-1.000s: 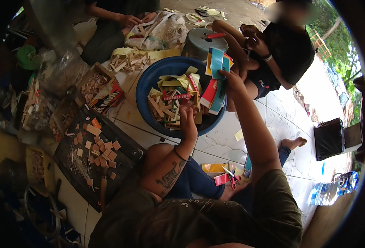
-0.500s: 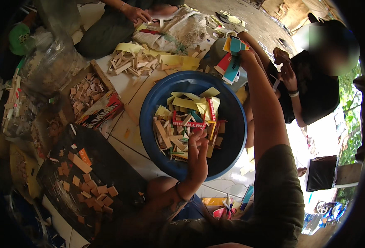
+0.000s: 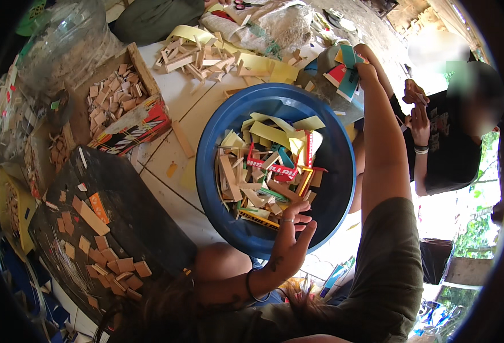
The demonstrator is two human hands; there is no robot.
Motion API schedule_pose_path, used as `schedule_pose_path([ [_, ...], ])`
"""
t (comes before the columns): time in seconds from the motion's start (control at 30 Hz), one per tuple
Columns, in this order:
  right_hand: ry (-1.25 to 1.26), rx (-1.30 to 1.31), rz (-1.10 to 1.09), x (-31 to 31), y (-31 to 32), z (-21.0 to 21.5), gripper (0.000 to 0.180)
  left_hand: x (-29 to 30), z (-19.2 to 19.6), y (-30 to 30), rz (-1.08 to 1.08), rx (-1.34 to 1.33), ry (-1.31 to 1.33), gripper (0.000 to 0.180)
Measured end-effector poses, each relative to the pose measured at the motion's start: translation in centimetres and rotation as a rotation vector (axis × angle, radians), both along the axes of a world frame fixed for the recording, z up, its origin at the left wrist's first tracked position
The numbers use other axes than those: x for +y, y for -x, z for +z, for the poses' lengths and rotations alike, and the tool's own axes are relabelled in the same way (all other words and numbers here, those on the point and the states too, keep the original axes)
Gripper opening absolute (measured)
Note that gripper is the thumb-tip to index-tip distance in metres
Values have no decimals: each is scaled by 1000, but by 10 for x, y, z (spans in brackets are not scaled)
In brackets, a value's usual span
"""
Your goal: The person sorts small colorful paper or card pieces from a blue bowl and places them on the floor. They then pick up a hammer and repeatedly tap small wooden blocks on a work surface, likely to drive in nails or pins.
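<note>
From where I'm standing, the fan of flat teal, red and yellow strips, card by the look of them [image 3: 348,87], is out past the far right rim of the big round blue plastic tub [image 3: 205,171], at about one o'clock from its middle. The strips stick out toward eight and nine o'clock from the right hand [image 3: 367,71], which is closed around their edge; the lower teal one runs its length roughly from one o'clock to seven, so its low end slants toward the tub. Behind them sits a rounded grey stool [image 3: 322,64]; whether they touch it, I can't tell. The left hand [image 3: 295,228] is well apart from the fan, toward seven o'clock, its fingers loosely spread and seemingly holding nothing, over the near edge of the tub's jumbled pile of wooden pieces and paper strips [image 3: 263,171]; contact there is unclear. Further out from the tub, a heap of pale wooden sticks [image 3: 198,62] lies at eleven o'clock, a printed box of small wooden chips [image 3: 132,128] at ten, and a dark flat board [image 3: 143,200] at eight.
</note>
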State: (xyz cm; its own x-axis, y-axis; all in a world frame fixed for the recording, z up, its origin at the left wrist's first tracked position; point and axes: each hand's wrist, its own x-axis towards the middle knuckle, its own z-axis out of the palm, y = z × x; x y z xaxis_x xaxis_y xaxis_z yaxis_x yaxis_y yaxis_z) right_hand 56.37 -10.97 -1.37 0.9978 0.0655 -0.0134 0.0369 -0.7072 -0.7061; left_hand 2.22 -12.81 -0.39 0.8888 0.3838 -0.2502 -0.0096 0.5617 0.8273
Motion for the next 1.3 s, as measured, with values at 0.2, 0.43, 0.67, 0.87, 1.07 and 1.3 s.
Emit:
schedule_pose_path([
  [0.2,317,-152,-109,10,46,23,63,-1,4,5,-30,-2,7,44],
  [0.43,435,-166,-152,10,49,22,72,3,2,3,15,-17,-5,45],
  [0.67,472,-144,-213,3,40,20,76,2,-1,6,-13,-35,-29,44],
  [0.87,443,-242,-302,-6,72,36,81,-1,-8,4,-12,-39,-36,44],
  [1.07,382,-961,245,-84,221,47,62,-5,-7,-2,107,-108,-235,41],
  [1.3,535,-505,58,-285,469,38,67,2,-4,-9,-24,-264,-627,34],
])
